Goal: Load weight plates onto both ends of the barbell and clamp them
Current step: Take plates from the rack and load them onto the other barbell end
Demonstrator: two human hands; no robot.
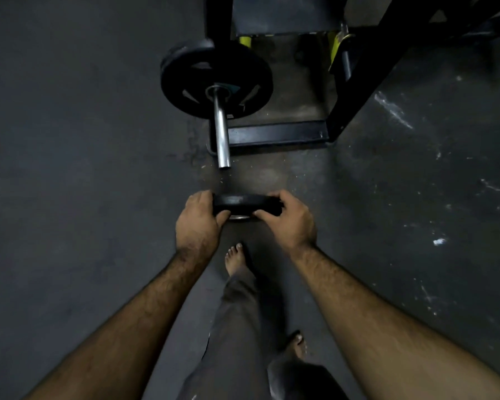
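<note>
Left hand [198,219]: knuckles up, fingers curled over the left edge of a small plate [241,203], thumb tucked beneath; forearm bare, reaching forward from lower left. Right hand [290,219]: mirrors it on the plate's right edge, fingers wrapped over the top, thumb pointing inward underneath, forearm bare, entering from lower right. Both arms nearly straight, converging toward the middle. Left foot [236,259]: bare, set forward; right foot [296,346]: apparently bare too, dim and partly hidden. Legs in grey trousers
</note>
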